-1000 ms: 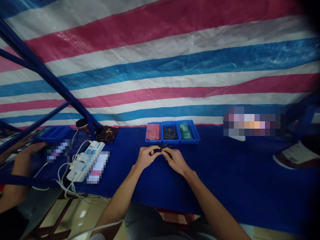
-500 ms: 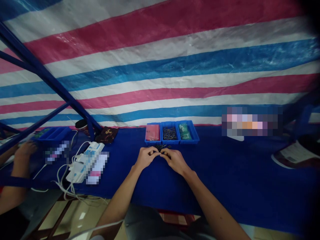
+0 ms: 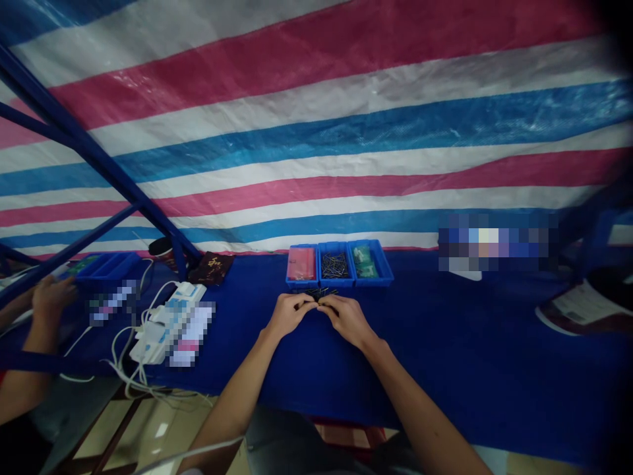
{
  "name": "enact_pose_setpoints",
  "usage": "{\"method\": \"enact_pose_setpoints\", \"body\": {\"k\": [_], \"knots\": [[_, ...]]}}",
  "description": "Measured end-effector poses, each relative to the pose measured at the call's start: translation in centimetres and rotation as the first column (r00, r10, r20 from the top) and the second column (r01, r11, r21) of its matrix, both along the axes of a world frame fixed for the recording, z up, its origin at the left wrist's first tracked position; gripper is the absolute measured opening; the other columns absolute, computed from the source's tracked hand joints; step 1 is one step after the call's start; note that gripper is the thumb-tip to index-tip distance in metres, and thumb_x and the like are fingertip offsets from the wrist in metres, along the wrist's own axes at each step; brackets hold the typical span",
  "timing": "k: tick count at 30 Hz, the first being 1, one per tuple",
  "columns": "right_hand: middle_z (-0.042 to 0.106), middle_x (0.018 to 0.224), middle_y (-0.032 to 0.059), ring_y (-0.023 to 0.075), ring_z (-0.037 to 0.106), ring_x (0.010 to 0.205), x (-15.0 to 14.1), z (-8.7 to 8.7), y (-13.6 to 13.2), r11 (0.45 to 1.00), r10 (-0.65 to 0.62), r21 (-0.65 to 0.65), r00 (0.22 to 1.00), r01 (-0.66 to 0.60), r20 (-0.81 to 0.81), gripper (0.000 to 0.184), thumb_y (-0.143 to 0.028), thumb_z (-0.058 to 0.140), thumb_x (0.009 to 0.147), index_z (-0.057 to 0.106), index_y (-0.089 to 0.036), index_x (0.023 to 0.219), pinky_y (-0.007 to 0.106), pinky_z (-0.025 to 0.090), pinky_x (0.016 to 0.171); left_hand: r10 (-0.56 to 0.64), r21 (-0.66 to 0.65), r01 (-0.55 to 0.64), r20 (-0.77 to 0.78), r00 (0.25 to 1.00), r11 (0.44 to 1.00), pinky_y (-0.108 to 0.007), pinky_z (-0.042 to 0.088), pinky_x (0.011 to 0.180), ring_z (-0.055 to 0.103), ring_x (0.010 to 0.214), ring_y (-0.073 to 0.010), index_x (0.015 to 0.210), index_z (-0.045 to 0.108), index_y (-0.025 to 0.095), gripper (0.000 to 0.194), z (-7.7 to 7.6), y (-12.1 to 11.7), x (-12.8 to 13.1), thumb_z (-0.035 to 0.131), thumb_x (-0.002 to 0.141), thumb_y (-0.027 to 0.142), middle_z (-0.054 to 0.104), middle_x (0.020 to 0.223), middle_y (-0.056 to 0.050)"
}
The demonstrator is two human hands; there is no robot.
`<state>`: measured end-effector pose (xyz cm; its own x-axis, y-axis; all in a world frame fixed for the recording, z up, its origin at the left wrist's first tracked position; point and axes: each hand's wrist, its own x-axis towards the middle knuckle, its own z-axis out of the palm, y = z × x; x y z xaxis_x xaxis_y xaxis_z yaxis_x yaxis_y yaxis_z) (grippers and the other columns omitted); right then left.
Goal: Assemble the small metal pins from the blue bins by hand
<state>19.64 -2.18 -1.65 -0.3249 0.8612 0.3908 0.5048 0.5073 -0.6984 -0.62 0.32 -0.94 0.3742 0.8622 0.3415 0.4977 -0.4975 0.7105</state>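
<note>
My left hand (image 3: 289,314) and my right hand (image 3: 346,318) meet just in front of the blue bins, thumbs and forefingers pinched and the tips nearly touching. Whatever lies in either pinch is too small to make out. Right behind the fingertips, a little heap of thin dark screw-like pieces (image 3: 320,292) lies on the blue table cover. The middle bin (image 3: 335,285) holds many more such pieces, dark and brass-coloured. To its left, pink plastic bags (image 3: 301,263) fill another bin; green bags (image 3: 366,264) lie in the right one.
A white power strip (image 3: 168,323) with tangled cables and a blurred phone (image 3: 192,335) are at left. Beyond a blue metal frame (image 3: 106,168), another person's hand (image 3: 52,293) is near a blue tray (image 3: 109,267). A brown packet (image 3: 211,268) is farther back; a labelled tub (image 3: 583,307) stands right.
My hands stay pinched together in nearly the same place, with only slight finger movement. The other person's hand at left has drawn back and curled. The camera view has shifted a little.
</note>
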Motion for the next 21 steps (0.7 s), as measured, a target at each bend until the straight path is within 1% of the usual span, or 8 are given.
{"method": "enact_pose_setpoints", "body": {"k": [3,7,12,17,21], "knots": [[0.073,0.096,0.0035,0.0183,0.069,0.087,-0.03,0.17,-0.08,0.999,0.004,0.035,1.000,-0.004,0.012,0.022,-0.030,0.051,0.102,0.072,-0.025,0.102,0.027,0.047,0.076,0.000,-0.015,0.000,-0.013,1.000,1.000,-0.021,0.036,0.058,0.045,0.052,-0.0079,0.084,0.075,0.014,0.030,0.20,-0.05,0.07,0.062,0.093,0.039,0.059,0.058,0.002],[0.072,0.095,0.0031,0.0182,0.068,0.085,-0.03,0.49,-0.32,0.998,-0.022,0.055,1.000,0.021,0.010,0.022,-0.031,0.050,0.102,0.072,-0.027,0.105,0.027,0.046,0.074,-0.020,-0.036,0.020,-0.012,1.000,0.999,-0.020,0.035,0.057,0.044,0.052,-0.0078,0.084,0.073,0.013,0.031,0.56,-0.20,0.11,0.058,0.096,0.038,0.056,0.058,0.003],[0.071,0.090,0.0033,0.0190,0.068,0.083,0.17,0.84,-0.36,0.999,-0.041,0.034,0.999,0.041,0.014,0.023,-0.032,0.049,0.102,0.072,-0.026,0.104,0.027,0.046,0.073,-0.057,-0.053,0.054,-0.047,0.997,0.997,-0.021,0.033,0.056,0.042,0.051,-0.0079,0.097,0.072,0.014,0.029,0.77,-0.39,0.13,0.058,0.096,0.038,0.050,0.056,0.005],[0.070,0.090,0.0036,0.0188,0.067,0.083,0.13,0.77,-0.27,1.000,-0.015,0.006,0.999,0.015,0.033,0.024,-0.032,0.046,0.104,0.068,-0.024,0.099,0.027,0.045,0.074,-0.067,-0.042,0.065,-0.047,0.997,0.997,-0.021,0.033,0.057,0.041,0.052,-0.0082,0.097,0.072,0.013,0.030,0.79,-0.48,0.14,0.054,0.098,0.037,0.050,0.057,0.004],[0.069,0.089,0.0035,0.0183,0.066,0.080,0.07,0.50,-0.20,1.000,-0.027,0.003,0.999,0.027,0.022,0.025,-0.031,0.044,0.104,0.066,-0.022,0.095,0.028,0.044,0.071,-0.066,-0.031,0.064,-0.052,0.996,0.997,-0.021,0.034,0.057,0.041,0.052,-0.0081,0.098,0.072,0.014,0.030,0.83,-0.52,0.21,0.054,0.097,0.037,0.049,0.058,0.004]]}}
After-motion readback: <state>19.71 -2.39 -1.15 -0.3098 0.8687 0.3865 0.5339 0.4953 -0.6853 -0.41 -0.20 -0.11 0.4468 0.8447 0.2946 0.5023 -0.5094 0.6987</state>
